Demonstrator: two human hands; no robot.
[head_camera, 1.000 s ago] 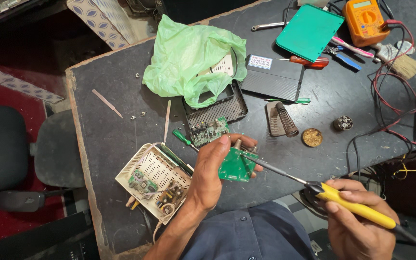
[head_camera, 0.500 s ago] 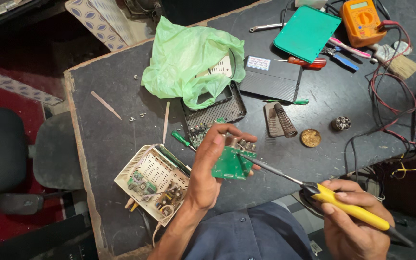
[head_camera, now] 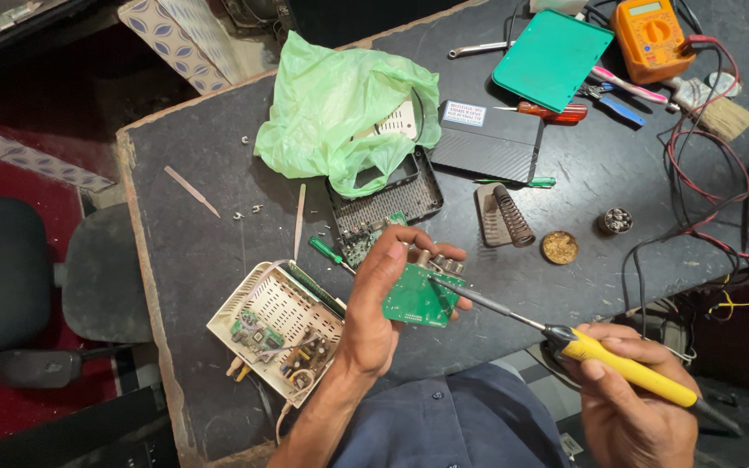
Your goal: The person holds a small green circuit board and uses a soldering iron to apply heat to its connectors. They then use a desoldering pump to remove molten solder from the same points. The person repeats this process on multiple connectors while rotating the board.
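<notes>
Starting at left: open white plastic device case (head_camera: pixel 275 332) w/ small boards inside lies on the dark worktable (head_camera: pixel 192 251), near its front edge. Green-handled screwdriver (head_camera: pixel 329 253) just beside it. Left hand (head_camera: pixel 381 303) is clamped round a green circuit board (head_camera: pixel 420 297), lifted off the table and tilted toward the camera, prob so the joints face the tip. Soldering iron (head_camera: pixel 600 354) tip touches the board's upper edge; right hand (head_camera: pixel 630 403) is wrapped round its yellow handle, low at right, pen-style for control. Behind: green plastic bag (head_camera: pixel 340 113) over a black case, coiled iron stand (head_camera: pixel 504 215), flux tin (head_camera: pixel 559 247), orange multimeter (head_camera: pixel 649 36) far right.
</notes>
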